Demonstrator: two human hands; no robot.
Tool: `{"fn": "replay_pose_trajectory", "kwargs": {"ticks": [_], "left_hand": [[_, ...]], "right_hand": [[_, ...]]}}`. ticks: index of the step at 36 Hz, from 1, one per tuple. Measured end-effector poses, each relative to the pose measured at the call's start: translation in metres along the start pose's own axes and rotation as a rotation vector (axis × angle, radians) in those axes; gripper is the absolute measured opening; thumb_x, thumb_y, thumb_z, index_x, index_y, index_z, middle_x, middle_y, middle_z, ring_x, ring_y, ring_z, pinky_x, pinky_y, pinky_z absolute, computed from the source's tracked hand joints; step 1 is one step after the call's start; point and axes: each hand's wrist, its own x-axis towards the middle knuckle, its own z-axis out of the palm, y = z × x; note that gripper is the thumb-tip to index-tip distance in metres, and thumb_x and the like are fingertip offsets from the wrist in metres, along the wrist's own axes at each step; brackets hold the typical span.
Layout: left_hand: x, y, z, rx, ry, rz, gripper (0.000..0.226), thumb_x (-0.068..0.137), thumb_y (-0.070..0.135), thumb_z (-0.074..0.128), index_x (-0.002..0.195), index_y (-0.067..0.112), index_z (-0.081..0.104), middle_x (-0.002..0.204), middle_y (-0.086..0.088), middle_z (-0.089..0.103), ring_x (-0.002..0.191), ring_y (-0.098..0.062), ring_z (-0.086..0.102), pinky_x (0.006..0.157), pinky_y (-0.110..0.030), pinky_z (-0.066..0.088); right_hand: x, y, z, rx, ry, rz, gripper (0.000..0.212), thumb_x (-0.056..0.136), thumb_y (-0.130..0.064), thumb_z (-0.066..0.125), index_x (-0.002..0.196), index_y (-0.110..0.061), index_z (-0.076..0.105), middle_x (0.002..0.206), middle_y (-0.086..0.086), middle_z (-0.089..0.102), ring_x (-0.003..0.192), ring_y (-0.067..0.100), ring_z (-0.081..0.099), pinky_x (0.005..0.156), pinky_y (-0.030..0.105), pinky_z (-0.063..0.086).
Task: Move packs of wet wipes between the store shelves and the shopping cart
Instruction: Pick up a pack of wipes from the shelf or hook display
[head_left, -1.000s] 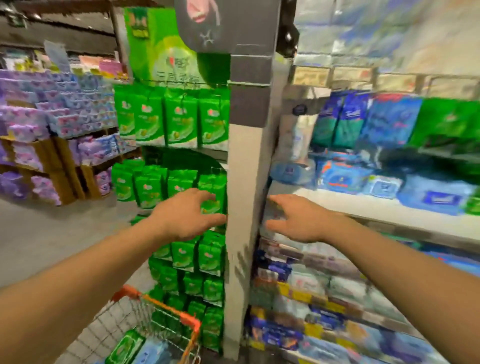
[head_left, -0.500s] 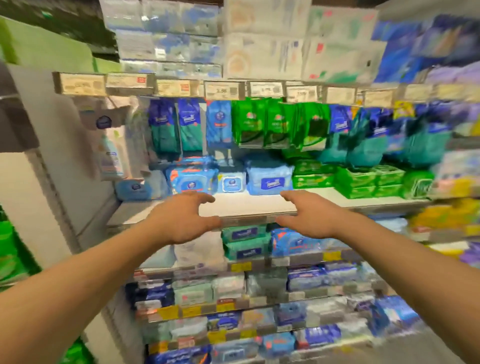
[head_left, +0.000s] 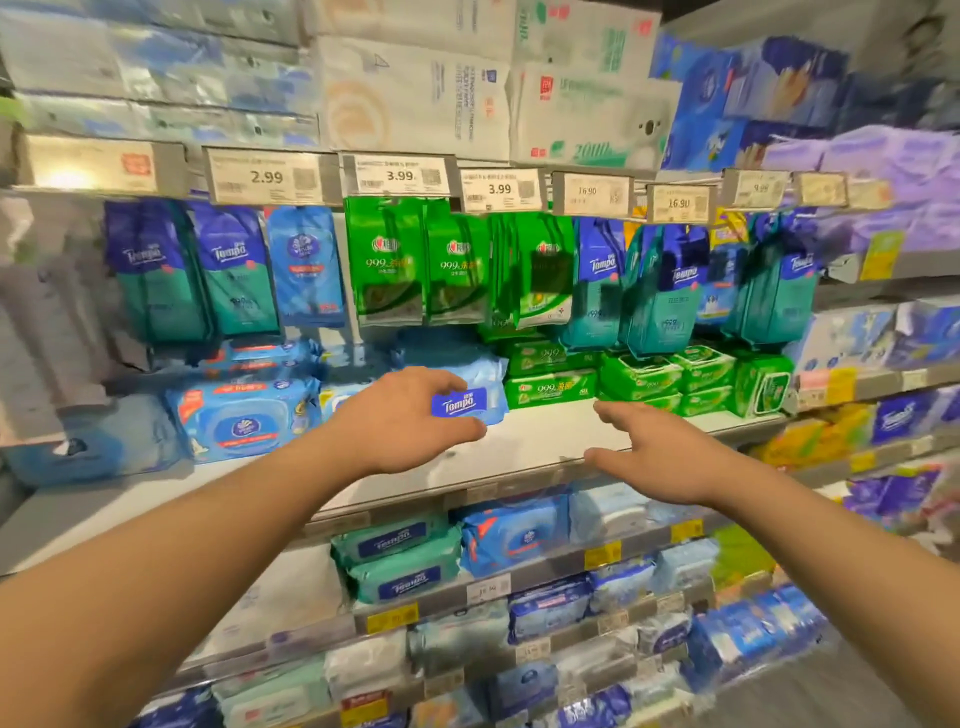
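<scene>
A light blue Tempo wipes pack (head_left: 470, 387) lies on the white shelf (head_left: 535, 441) at chest height. My left hand (head_left: 402, 421) hovers just in front of it, fingers and thumb spread, holding nothing. My right hand (head_left: 660, 452) reaches over the shelf's front edge, fingers straight, empty, below the green wipes packs (head_left: 550, 387). A wider blue wipes pack (head_left: 241, 421) sits to the left. The shopping cart is out of view.
Hanging blue, teal and green packs (head_left: 457, 270) fill the row above under price tags (head_left: 397, 176). Lower shelves (head_left: 488, 582) hold more blue and teal packs. Stacked tissue boxes (head_left: 415, 98) sit on top. Purple packs (head_left: 893, 182) fill the right.
The view has swung right from the shelf's end post and the cart to the wipes shelf. Both hands have moved forward and up toward the shelf, the left nearing the Tempo pack.
</scene>
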Motion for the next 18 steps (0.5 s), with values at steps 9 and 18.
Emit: {"fn": "replay_pose_trajectory", "kwargs": {"ticks": [9, 18], "left_hand": [[0.103, -0.015, 0.017, -0.491, -0.098, -0.086, 0.048, 0.088, 0.050, 0.071, 0.131, 0.031, 0.062, 0.129, 0.011, 0.065, 0.112, -0.012, 0.065, 0.094, -0.029, 0.049], [0.172, 0.003, 0.052, -0.968, -0.096, -0.245, 0.099, 0.053, 0.065, 0.080, 0.142, 0.030, 0.051, 0.135, 0.009, 0.061, 0.121, -0.010, 0.059, 0.094, -0.034, 0.052]], "right_hand": [[0.093, 0.012, -0.011, 0.345, 0.142, 0.100, 0.063, 0.096, -0.039, 0.065, 0.150, -0.015, 0.045, 0.148, -0.001, 0.054, 0.128, 0.012, 0.054, 0.106, 0.027, 0.040], [0.163, 0.014, 0.002, 1.344, 0.110, 0.245, 0.027, 0.093, -0.036, 0.068, 0.113, -0.018, 0.063, 0.122, 0.008, 0.070, 0.112, 0.023, 0.067, 0.107, 0.044, 0.048]]}}
